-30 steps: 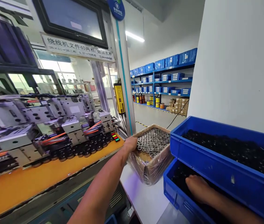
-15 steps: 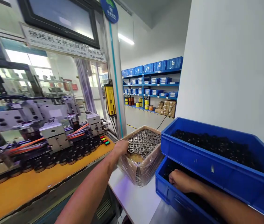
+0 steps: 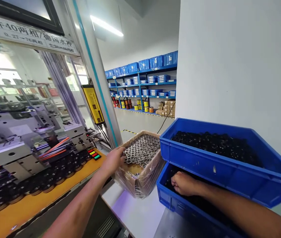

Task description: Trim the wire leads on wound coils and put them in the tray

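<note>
My left hand (image 3: 113, 159) reaches into a plastic-wrapped cardboard box (image 3: 140, 181) full of small shiny metal rings (image 3: 142, 152); its fingers curl over the rings at the box's near-left edge. My right hand (image 3: 183, 183) is inside the lower blue bin (image 3: 165, 198), closed in a fist among black parts; what it grips is hidden. An upper blue bin (image 3: 205, 162) of black parts (image 3: 217, 145) is stacked above and behind it.
A winding machine (image 3: 31, 138) with a row of black parts stands on an orange bench (image 3: 36, 205) at left, with a yellow sensor bar (image 3: 93, 104) on its post. A white table (image 3: 135, 215) bears the box. Blue shelving (image 3: 145, 86) lines the far wall.
The view has swung right and the machine has slid left. My right hand has drawn back toward the lower bin's front and closed. My left hand stays at the ring box.
</note>
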Available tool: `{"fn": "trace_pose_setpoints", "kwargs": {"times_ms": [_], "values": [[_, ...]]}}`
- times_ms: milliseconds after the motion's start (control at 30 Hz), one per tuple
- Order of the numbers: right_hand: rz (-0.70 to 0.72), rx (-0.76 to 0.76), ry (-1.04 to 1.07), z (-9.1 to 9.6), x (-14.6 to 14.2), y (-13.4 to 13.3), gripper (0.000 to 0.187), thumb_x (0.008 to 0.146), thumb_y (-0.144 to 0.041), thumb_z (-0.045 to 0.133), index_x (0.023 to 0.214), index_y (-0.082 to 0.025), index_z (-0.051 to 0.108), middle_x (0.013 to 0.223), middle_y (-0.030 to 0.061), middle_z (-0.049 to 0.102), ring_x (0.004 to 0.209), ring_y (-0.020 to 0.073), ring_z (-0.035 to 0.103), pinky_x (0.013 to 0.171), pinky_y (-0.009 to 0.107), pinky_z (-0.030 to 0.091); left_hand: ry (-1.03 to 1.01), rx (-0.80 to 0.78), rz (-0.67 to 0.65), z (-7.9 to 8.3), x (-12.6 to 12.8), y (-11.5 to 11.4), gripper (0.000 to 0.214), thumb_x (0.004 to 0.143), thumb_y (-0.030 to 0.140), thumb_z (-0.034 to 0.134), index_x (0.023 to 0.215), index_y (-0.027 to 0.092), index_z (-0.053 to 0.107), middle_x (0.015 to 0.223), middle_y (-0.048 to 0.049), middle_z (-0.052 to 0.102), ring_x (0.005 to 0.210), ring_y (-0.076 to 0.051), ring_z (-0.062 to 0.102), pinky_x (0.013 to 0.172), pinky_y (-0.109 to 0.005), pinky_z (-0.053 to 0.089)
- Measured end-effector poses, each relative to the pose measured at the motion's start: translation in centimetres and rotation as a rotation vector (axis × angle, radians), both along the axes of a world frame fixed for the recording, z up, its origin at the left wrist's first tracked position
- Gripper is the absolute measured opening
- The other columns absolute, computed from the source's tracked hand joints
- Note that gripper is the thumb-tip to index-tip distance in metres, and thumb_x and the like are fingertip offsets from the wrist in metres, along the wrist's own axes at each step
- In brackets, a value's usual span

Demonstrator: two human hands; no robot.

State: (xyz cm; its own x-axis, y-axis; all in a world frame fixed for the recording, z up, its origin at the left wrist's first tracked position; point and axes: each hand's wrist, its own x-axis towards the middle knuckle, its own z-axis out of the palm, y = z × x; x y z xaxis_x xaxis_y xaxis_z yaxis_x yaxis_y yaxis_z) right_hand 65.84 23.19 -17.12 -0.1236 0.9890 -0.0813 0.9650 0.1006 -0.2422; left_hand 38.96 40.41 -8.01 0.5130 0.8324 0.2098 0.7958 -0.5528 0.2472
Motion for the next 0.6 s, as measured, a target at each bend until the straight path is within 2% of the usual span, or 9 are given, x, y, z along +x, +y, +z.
{"fn": "trace_pose_setpoints", "kwargs": {"times_ms": [67, 133, 200, 300, 400, 467, 533, 600], "values": [[0.003, 0.049, 0.017, 0.0, -0.1, -0.1, 0.015, 0.074, -0.007, 0.062, 0.084, -0.015, 0.070, 0.081, 0.0060, 0.071, 0.079, 0.0200, 0.064, 0.072, 0.026, 0.044, -0.148, 0.026, -0.062, -0.8, -1.4, -3.6, 0.032, 0.093, 0.023, 0.054, 0.123, 0.015, 0.058, 0.119, -0.0107, 0.066, 0.099, -0.020, 0.067, 0.091, -0.034, 0.054], [0.010, 0.114, 0.045, 0.3, -0.1, -0.3, 0.014, 0.076, -0.008, 0.062, 0.086, -0.015, 0.070, 0.084, 0.0072, 0.071, 0.080, 0.0205, 0.064, 0.073, 0.027, 0.045, -0.295, 0.000, -0.128, -2.3, -3.0, -8.0, 0.029, 0.091, 0.031, 0.053, 0.115, 0.017, 0.063, 0.115, -0.0097, 0.068, 0.097, -0.020, 0.068, 0.086, -0.030, 0.057], [0.008, 0.197, 0.080, 1.0, -0.3, -0.5, 0.013, 0.079, -0.008, 0.059, 0.085, -0.014, 0.069, 0.085, 0.0083, 0.069, 0.080, 0.0207, 0.064, 0.075, 0.028, 0.046, -0.678, -0.114, -0.189, -3.8, -4.3, -12.4, 0.026, 0.084, 0.037, 0.062, 0.099, 0.018, 0.071, 0.110, -0.0113, 0.070, 0.096, -0.023, 0.070, 0.079, -0.030, 0.059], [0.001, 0.357, 0.151, 3.2, -1.5, -1.1, 0.016, 0.087, -0.009, 0.051, 0.087, -0.014, 0.066, 0.088, 0.0097, 0.066, 0.082, 0.0201, 0.062, 0.078, 0.030, 0.047, -0.933, -0.262, -0.145, -5.1, -5.5, -17.3, 0.020, 0.074, 0.036, 0.073, 0.087, 0.020, 0.076, 0.104, -0.0109, 0.074, 0.090, -0.025, 0.072, 0.071, -0.029, 0.061], [0.080, 0.467, 0.239, 6.0, -4.5, -2.3, 0.016, 0.091, -0.014, 0.050, 0.097, -0.016, 0.064, 0.094, 0.0077, 0.063, 0.080, 0.0163, 0.060, 0.075, 0.028, 0.049, -1.026, -0.384, -0.113, -5.7, -6.2, -19.8, 0.020, 0.070, 0.031, 0.078, 0.087, 0.022, 0.078, 0.100, -0.0097, 0.077, 0.087, -0.026, 0.073, 0.071, -0.029, 0.062], [0.240, 0.540, 0.352, 7.3, -7.2, -3.4, 0.015, 0.091, -0.016, 0.052, 0.100, -0.017, 0.064, 0.091, 0.0060, 0.063, 0.076, 0.0142, 0.059, 0.071, 0.026, 0.051, -1.139, -0.494, -0.107, -6.0, -6.4, -20.6, 0.023, 0.071, 0.029, 0.080, 0.093, 0.021, 0.077, 0.106, -0.0100, 0.075, 0.086, -0.025, 0.074, 0.075, -0.030, 0.063], [0.426, 0.630, 0.498, 7.6, -9.8, -4.8, 0.015, 0.092, -0.015, 0.053, 0.100, -0.015, 0.065, 0.088, 0.0067, 0.064, 0.077, 0.0141, 0.059, 0.071, 0.026, 0.051, -1.259, -0.581, -0.122, -6.5, -6.7, -21.3, 0.023, 0.073, 0.026, 0.080, 0.095, 0.021, 0.076, 0.113, -0.0104, 0.072, 0.086, -0.023, 0.074, 0.078, -0.031, 0.063], [0.540, 0.676, 0.618, 7.1, -11.7, -6.0, 0.014, 0.092, -0.012, 0.054, 0.098, -0.013, 0.066, 0.086, 0.0077, 0.064, 0.078, 0.0140, 0.059, 0.071, 0.025, 0.051, -1.318, -0.604, -0.161, -7.0, -6.9, -21.9, 0.016, 0.074, 0.021, 0.079, 0.090, 0.020, 0.077, 0.112, -0.0100, 0.072, 0.085, -0.021, 0.074, 0.079, -0.029, 0.062]]}}
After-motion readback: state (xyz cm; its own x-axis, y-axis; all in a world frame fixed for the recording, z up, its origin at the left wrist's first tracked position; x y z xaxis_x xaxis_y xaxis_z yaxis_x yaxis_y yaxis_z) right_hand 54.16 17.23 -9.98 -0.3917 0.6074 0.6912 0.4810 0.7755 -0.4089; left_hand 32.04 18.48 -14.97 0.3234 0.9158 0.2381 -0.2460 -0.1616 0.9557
